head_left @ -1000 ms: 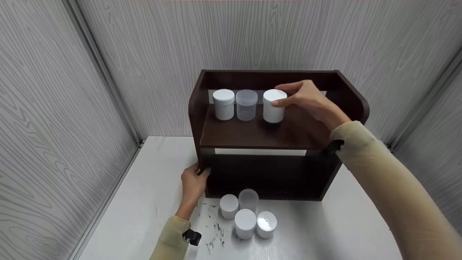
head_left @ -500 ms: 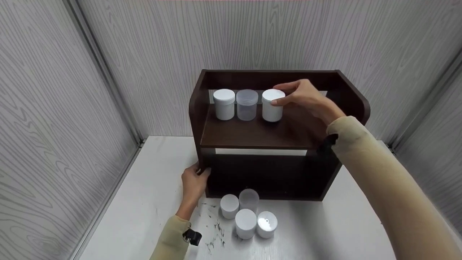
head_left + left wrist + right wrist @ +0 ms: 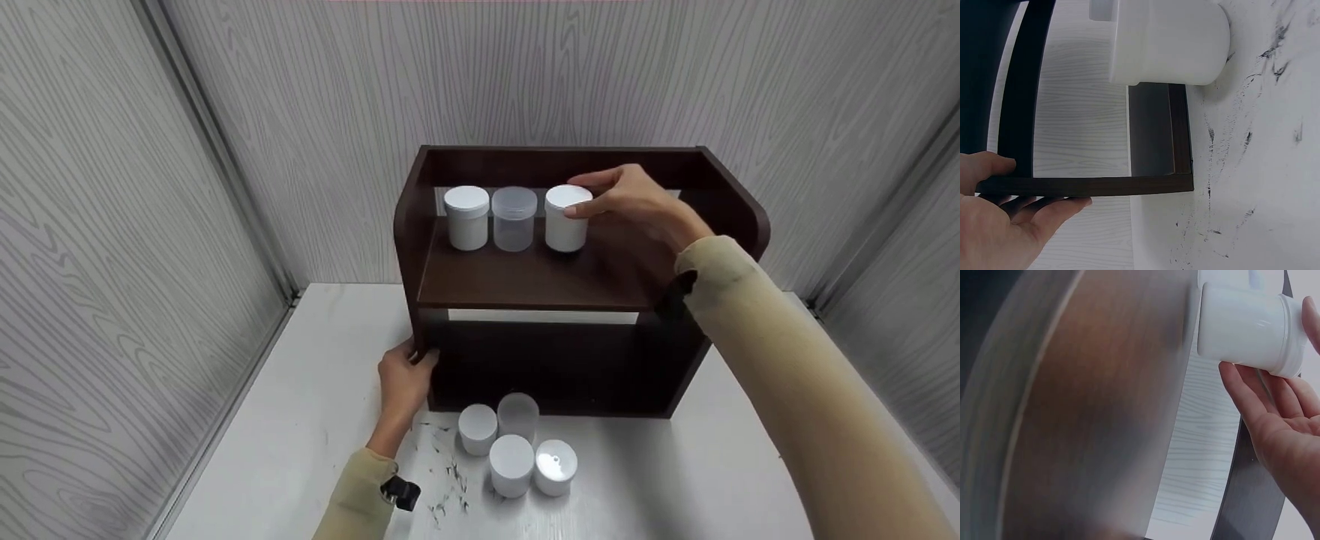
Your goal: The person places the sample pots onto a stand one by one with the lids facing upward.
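Note:
My right hand [image 3: 637, 201] pinches a white lidded jar [image 3: 566, 225] near its lid, thumb in front and fingers behind. In the right wrist view the same jar [image 3: 1244, 326] lies between thumb and fingers; whether its base touches the shelf board I cannot tell. To its left on the upper shelf [image 3: 525, 281] stand a translucent jar [image 3: 514, 225] and another white jar [image 3: 467, 221], close together. Down at the left side panel of the dark brown rack [image 3: 409, 225], my left hand [image 3: 405, 382] grips the panel's edge, thumb inside and fingers outside, as the left wrist view shows.
Several more jars stand on the white table [image 3: 315, 360] before the rack: two white ones [image 3: 478, 429] [image 3: 511, 466], a glossy-topped one [image 3: 556, 466] and a translucent one [image 3: 517, 416]. Dark marks [image 3: 450, 476] streak the tabletop. Grey wood-grain walls [image 3: 360, 75] enclose the space.
The jar in my right hand has shifted slightly left, toward the translucent jar, and hardly moved in the last half second. My left hand keeps its grip on the rack.

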A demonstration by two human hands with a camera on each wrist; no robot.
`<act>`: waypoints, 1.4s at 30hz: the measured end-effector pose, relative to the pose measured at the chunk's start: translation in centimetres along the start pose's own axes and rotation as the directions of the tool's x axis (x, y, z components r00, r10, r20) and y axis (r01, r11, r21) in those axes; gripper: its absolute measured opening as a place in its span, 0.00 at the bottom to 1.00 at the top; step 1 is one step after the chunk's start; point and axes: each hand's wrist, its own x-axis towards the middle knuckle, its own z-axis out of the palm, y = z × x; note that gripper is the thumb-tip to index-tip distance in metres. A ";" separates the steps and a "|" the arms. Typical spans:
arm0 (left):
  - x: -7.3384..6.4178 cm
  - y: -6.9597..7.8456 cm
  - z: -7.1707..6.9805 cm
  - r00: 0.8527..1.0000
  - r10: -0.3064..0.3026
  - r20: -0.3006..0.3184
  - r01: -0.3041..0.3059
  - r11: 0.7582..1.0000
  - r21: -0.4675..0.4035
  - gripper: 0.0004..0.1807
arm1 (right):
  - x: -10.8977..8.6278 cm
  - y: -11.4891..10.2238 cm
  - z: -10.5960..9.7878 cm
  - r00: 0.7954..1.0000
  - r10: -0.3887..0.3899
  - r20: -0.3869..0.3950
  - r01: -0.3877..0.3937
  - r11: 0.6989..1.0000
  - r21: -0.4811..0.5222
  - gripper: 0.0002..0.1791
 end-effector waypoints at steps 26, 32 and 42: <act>-0.1 -0.1 0.1 0.999 0.032 -0.005 -0.032 0.999 -0.006 0.23 | 0.6 0.4 -0.4 0.999 0.034 0.018 -0.033 0.999 -0.037 0.41; -0.1 0.0 0.2 1.000 0.022 -0.008 -0.022 1.000 0.001 0.24 | 0.7 0.3 -0.4 0.998 0.058 0.033 -0.058 0.998 0.000 0.40; -0.1 -0.1 0.2 1.000 0.024 -0.015 -0.024 1.000 0.011 0.22 | 0.9 0.4 -0.4 0.997 0.053 0.063 -0.056 0.997 0.047 0.38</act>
